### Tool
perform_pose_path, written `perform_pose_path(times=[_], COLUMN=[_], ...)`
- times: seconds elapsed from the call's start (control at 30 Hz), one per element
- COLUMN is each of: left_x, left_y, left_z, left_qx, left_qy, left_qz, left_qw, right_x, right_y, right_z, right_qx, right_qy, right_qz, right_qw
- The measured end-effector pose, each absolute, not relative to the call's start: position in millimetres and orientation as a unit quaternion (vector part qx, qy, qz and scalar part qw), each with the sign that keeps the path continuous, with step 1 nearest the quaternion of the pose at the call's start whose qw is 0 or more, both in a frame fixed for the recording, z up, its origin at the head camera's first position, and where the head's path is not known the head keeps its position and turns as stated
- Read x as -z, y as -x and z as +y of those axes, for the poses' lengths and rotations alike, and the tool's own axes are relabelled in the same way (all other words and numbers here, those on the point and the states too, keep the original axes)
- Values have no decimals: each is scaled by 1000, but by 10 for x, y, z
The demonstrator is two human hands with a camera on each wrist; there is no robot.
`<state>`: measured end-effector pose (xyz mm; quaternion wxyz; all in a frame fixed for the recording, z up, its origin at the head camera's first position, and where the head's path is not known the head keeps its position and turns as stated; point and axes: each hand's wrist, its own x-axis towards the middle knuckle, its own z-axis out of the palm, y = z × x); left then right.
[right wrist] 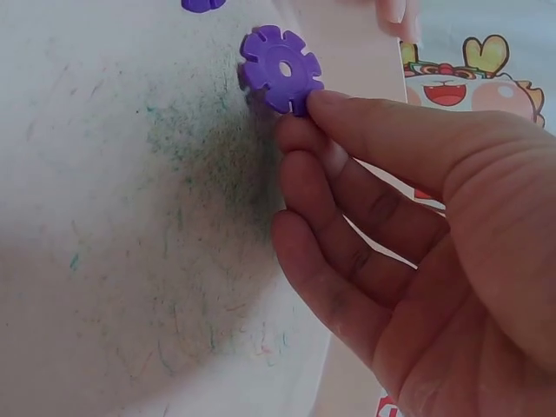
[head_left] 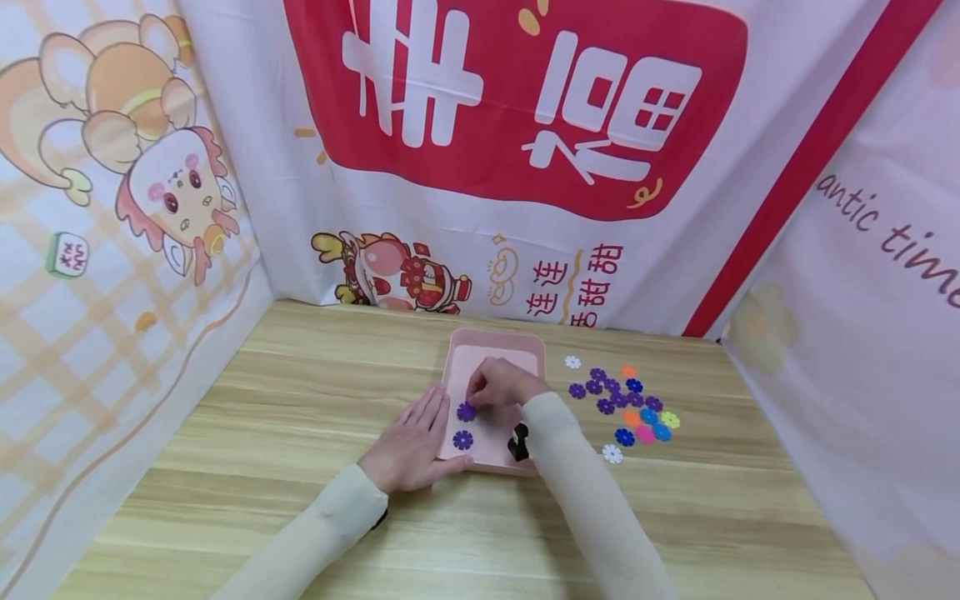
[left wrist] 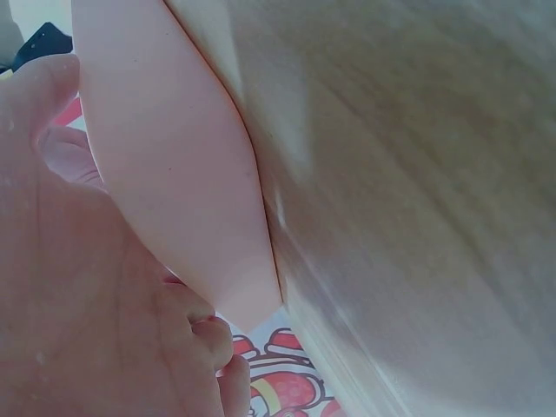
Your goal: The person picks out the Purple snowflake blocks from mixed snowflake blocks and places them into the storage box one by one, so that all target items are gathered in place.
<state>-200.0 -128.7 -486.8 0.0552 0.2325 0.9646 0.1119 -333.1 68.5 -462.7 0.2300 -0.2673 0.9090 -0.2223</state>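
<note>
A purple notched plastic disc (right wrist: 268, 59) is pinched by the thumb and index finger of my right hand (head_left: 506, 383), over the floor of a shallow pink tray (head_left: 491, 454). In the head view a second purple disc (head_left: 462, 440) lies in the tray, nearer its front left corner. My left hand (head_left: 408, 446) rests along the tray's left side with its fingers extended, the thumb by the front edge. The left wrist view shows the palm (left wrist: 95, 295) beside the tray's outer wall (left wrist: 187, 174). My right sleeve hides part of the tray's right side.
Right of the tray, loose discs (head_left: 618, 398) in purple, blue, orange, pink and yellow lie in a cluster on the wooden table (head_left: 315, 367). White discs lie at its back (head_left: 573, 362) and front (head_left: 612, 454). A printed cloth (head_left: 480, 183) hangs behind.
</note>
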Motion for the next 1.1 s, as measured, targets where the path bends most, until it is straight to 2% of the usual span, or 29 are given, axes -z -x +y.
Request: perform_pose_path(times=[0.47, 0.7, 0.93, 1.1], left_x=[4866, 4854, 4851, 4861], left_y=[2006, 2009, 1998, 1998], left_z=[-1276, -1270, -1269, -1267], left_qx=[-117, -125, -124, -120], left_qy=[-232, -222, -222, -225], left_qz=[964, 965, 964, 964], left_qw=[58, 67, 72, 71], right_x=[4580, 4433, 4196, 4041], right_y=[3300, 3302, 3387, 3404], right_z=[664, 777, 1096, 1485], right_qx=[206, 209, 194, 179], right_qy=[253, 238, 288, 286], right_qz=[913, 917, 919, 930], right_qw=[246, 241, 185, 146])
